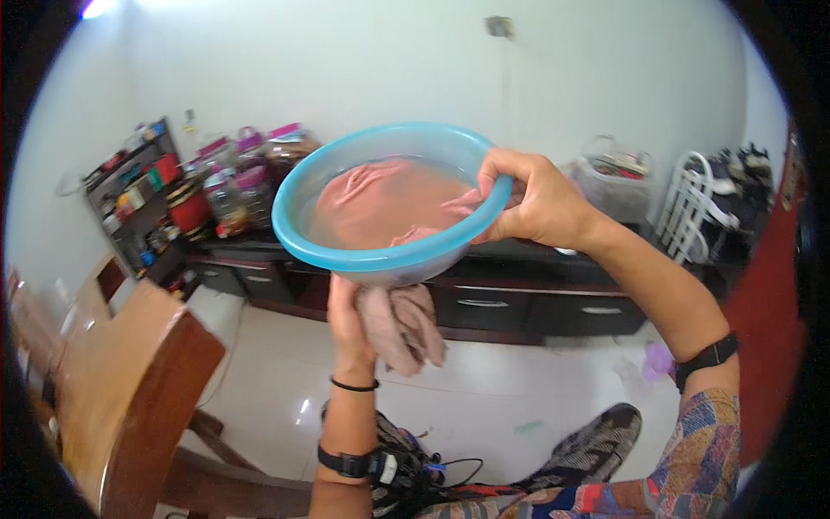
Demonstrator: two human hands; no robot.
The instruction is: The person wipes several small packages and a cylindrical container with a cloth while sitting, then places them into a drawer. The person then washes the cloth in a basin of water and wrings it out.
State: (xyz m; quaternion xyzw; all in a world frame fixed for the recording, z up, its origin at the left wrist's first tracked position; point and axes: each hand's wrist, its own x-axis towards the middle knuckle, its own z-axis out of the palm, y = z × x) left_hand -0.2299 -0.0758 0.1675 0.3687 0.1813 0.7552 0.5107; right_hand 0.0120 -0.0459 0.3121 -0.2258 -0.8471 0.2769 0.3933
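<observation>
The blue basin (380, 259) is gripped at its rim by the right hand (540, 203); beneath, the left hand (344, 316), its grip hidden, probably supports the weight, beside brown cloth (402, 329).

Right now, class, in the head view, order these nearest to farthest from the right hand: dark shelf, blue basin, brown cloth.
1. Blue basin: rim in the right hand.
2. Brown cloth: hanging below the basin.
3. Dark shelf: far left, by the wall.
</observation>
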